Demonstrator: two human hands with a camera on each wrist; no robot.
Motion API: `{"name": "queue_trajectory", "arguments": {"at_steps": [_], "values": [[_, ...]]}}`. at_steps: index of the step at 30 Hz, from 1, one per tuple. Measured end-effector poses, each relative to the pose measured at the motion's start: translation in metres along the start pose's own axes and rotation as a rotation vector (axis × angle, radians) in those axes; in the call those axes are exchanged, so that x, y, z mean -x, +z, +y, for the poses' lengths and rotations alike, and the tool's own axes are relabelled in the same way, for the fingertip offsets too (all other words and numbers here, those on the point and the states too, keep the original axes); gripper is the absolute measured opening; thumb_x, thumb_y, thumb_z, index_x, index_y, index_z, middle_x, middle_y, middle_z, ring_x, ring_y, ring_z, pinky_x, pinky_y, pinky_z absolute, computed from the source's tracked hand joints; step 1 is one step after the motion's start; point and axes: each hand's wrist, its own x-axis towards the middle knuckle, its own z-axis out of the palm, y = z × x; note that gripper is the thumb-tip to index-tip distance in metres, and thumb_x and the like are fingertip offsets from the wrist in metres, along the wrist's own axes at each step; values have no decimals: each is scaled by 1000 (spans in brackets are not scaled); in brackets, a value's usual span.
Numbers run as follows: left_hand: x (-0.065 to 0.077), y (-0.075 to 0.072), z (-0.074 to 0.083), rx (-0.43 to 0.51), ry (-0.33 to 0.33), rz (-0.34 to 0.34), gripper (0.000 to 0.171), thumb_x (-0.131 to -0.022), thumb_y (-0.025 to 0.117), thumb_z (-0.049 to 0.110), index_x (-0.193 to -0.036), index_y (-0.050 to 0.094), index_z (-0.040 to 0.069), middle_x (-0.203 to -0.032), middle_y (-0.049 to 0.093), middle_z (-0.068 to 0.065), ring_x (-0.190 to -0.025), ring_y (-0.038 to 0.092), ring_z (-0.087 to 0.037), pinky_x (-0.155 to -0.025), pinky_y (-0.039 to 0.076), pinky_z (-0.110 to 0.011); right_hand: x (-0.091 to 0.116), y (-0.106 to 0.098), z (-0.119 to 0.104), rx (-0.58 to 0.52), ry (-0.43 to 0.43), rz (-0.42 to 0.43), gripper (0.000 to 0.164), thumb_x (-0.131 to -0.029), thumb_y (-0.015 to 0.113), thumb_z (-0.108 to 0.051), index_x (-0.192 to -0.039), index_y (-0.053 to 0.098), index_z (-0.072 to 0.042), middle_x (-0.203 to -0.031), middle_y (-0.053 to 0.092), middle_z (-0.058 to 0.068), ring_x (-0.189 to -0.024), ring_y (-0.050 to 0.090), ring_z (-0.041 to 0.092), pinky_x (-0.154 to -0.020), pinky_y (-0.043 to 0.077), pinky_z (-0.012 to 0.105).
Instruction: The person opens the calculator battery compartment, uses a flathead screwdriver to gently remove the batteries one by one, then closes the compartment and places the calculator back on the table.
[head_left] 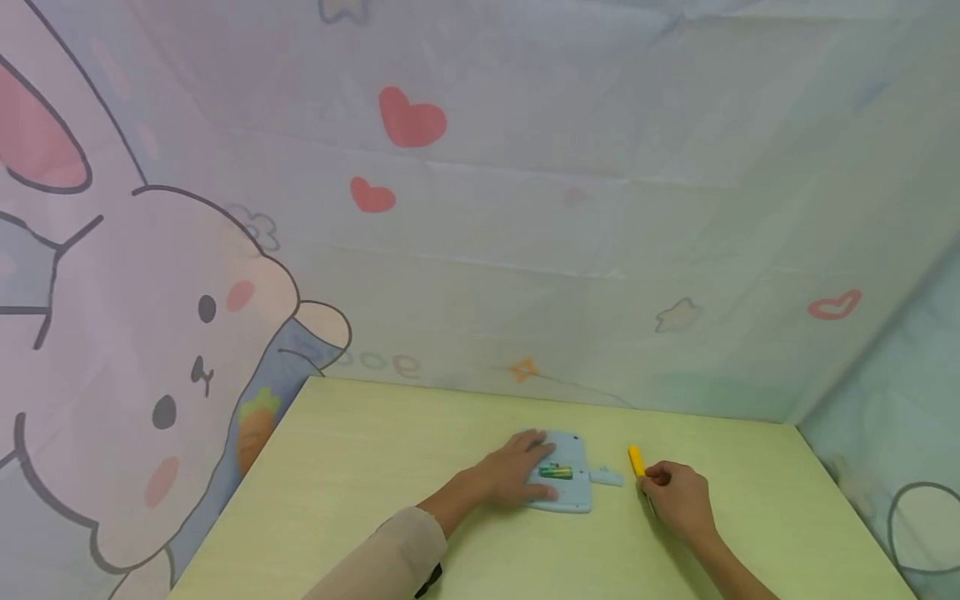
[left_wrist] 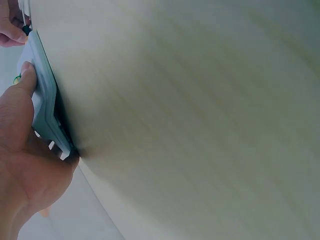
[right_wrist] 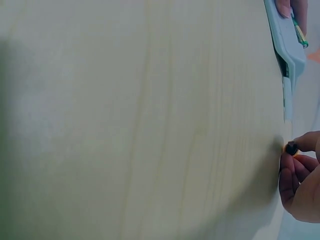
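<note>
A light blue flat plastic device point(head_left: 576, 450) lies on the table, with green batteries point(head_left: 556, 472) in its middle. My left hand point(head_left: 517, 471) spreads over its left part and holds it. In the left wrist view the thumb lies on the top face and a finger curls at the edge of the device point(left_wrist: 46, 95). To the right, my right hand point(head_left: 681, 498) pinches a yellow-handled screwdriver point(head_left: 636, 460) between thumb and fingers. Its handle points away from me and a thin shaft shows below the fingers. In the right wrist view a dark round end point(right_wrist: 291, 148) shows at the fingertips.
A narrow light blue piece point(head_left: 606, 477) lies at the device's right side, between it and the right hand. The pale yellow table point(head_left: 360, 475) meets a printed cloth backdrop point(head_left: 510, 250) at the back and another cloth point(head_left: 900, 400) at the right.
</note>
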Motion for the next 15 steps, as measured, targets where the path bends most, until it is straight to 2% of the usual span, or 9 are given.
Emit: {"name": "queue_trajectory", "arguments": {"at_steps": [15], "values": [[0,1,0,1,5,-2,82,-101,57,67,-167,35,25,-175,22,1,-162,16,-21,-120,36,-54,2,0,-2,25,-28,4,17,-91,77,-11,-99,77,5,-82,72,5,-76,67,21,-66,54,34]]}}
